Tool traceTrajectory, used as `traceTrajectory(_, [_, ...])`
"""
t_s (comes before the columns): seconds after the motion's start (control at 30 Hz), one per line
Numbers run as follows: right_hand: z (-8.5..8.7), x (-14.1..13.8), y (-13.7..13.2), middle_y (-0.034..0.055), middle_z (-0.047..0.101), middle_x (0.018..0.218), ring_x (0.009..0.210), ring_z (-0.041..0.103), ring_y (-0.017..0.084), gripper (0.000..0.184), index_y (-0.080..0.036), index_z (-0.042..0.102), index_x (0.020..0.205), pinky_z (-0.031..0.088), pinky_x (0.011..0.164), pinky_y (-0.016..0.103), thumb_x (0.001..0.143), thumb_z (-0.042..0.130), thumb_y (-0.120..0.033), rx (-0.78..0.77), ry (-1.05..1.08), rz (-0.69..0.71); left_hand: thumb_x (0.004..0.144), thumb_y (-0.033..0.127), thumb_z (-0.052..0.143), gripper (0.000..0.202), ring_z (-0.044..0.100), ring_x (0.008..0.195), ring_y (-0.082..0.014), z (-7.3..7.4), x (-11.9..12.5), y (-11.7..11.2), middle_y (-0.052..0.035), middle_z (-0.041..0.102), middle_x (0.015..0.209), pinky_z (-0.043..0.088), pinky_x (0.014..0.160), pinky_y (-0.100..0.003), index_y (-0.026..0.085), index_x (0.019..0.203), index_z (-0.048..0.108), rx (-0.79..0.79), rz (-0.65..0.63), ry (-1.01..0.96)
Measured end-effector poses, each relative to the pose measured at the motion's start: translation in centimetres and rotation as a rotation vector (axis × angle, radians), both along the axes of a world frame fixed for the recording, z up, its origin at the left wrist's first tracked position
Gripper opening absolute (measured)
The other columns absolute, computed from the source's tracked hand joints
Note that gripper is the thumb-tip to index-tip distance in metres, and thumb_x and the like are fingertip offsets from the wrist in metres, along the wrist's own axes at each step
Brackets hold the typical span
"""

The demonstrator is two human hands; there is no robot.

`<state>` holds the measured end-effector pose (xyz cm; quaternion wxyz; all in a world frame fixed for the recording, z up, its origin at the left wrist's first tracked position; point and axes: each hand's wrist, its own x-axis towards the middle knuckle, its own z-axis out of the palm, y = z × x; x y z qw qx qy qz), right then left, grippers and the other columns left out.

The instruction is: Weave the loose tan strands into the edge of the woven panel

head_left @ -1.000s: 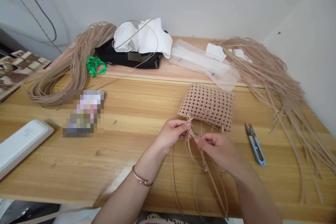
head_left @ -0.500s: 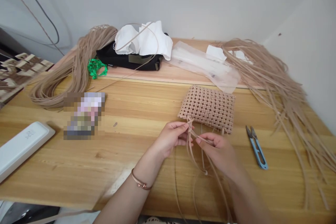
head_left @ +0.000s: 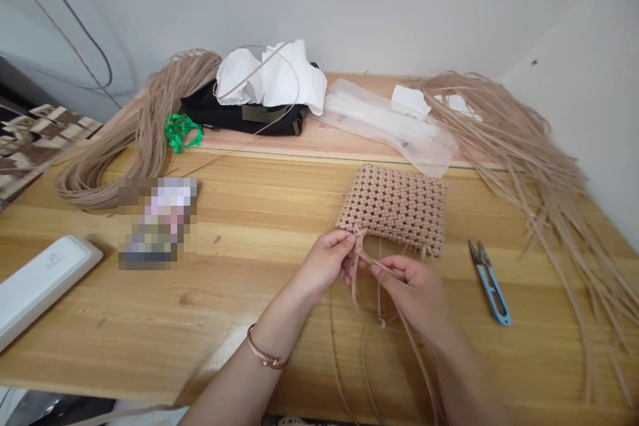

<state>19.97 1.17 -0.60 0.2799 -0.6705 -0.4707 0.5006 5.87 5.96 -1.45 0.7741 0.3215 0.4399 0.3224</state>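
A tan woven pouch (head_left: 397,206) lies on the table, with long flat cords hanging from its near edge. At its near left corner my left hand (head_left: 329,259) pinches the crossed cords where they leave the weave. My right hand (head_left: 412,289), just to the right, grips a tan cord (head_left: 377,262) drawn out from that crossing. Other loose cords (head_left: 337,366) trail down past the table's front edge. Part of the cords is hidden behind my fingers.
Blue thread snips (head_left: 492,285) lie to the right. Cord bundles sit at the far left (head_left: 120,140) and right (head_left: 519,126). Behind are a black case (head_left: 239,116), white tissue (head_left: 294,76) and a plastic bag (head_left: 394,126). A white device (head_left: 47,286) and a blurred-out object (head_left: 160,223) lie left.
Both hands keep their grips and have shifted only slightly. The loose cords below the crossing hang differently, with one loop no longer reaching as far right.
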Motion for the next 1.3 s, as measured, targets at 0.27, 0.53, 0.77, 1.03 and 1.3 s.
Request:
traceTrajectory(0.27, [-0.5, 0.1, -0.39, 0.0042, 0.068, 0.068, 0.062, 0.059, 0.017, 0.025, -0.015, 0.066, 0.079, 0.04, 0.056, 0.026, 0.075, 0.058, -0.038, -0.01, 0.139, -0.048, 0.087, 0.024, 0.039, 0.02, 0.059, 0.047, -0.0133, 0.28, -0.34, -0.25, -0.0025, 0.059, 0.05, 0.05, 0.054, -0.028, 0.014, 0.075, 0.051, -0.196, -0.03, -0.114])
traceTrajectory(0.53, [-0.53, -0.09, -0.49, -0.004, 0.057, 0.051, 0.039, 0.034, 0.004, 0.024, -0.017, 0.067, 0.07, 0.023, 0.038, 0.017, 0.058, 0.077, -0.036, -0.038, 0.47, -0.328, 0.08, 0.015, 0.049, 0.012, 0.024, 0.033, 0.0002, 0.04, -0.47, -0.14, 0.0035, 0.043, 0.049, 0.016, 0.033, -0.011, 0.008, 0.075, 0.058, -0.296, 0.032, -0.39])
traceTrajectory(0.77, [-0.65, -0.19, -0.22, -0.0099, 0.037, 0.037, 0.036, 0.017, 0.002, 0.026, -0.017, 0.068, 0.067, 0.011, 0.035, 0.018, 0.054, 0.08, -0.036, -0.055, 0.532, -0.38, 0.075, 0.023, 0.059, 0.017, 0.018, 0.035, 0.0006, 0.16, -0.48, -0.25, 0.0052, 0.039, 0.049, 0.008, 0.036, -0.015, 0.007, 0.08, 0.064, -0.223, 0.046, -0.297])
traceTrajectory(1.03, [-0.44, -0.13, -0.15, -0.0101, 0.033, 0.035, 0.036, 0.017, 0.003, 0.031, -0.015, 0.068, 0.065, 0.01, 0.036, 0.019, 0.05, 0.08, -0.039, -0.046, 0.532, -0.403, 0.067, 0.032, 0.069, 0.029, 0.02, 0.036, 0.0017, 0.31, -0.42, -0.36, 0.005, 0.043, 0.051, 0.006, 0.038, -0.018, 0.008, 0.085, 0.067, -0.18, 0.028, -0.254])
traceTrajectory(1.3, [-0.28, -0.19, -0.68, -0.0069, 0.041, 0.041, 0.037, 0.021, 0.004, 0.03, -0.016, 0.069, 0.072, 0.012, 0.037, 0.019, 0.058, 0.074, -0.042, -0.078, 0.421, -0.303, 0.064, 0.034, 0.071, 0.03, 0.022, 0.034, 0.0014, -0.09, -0.37, -0.37, 0.0035, 0.049, 0.051, 0.007, 0.038, -0.019, 0.008, 0.08, 0.067, -0.116, 0.061, -0.176])
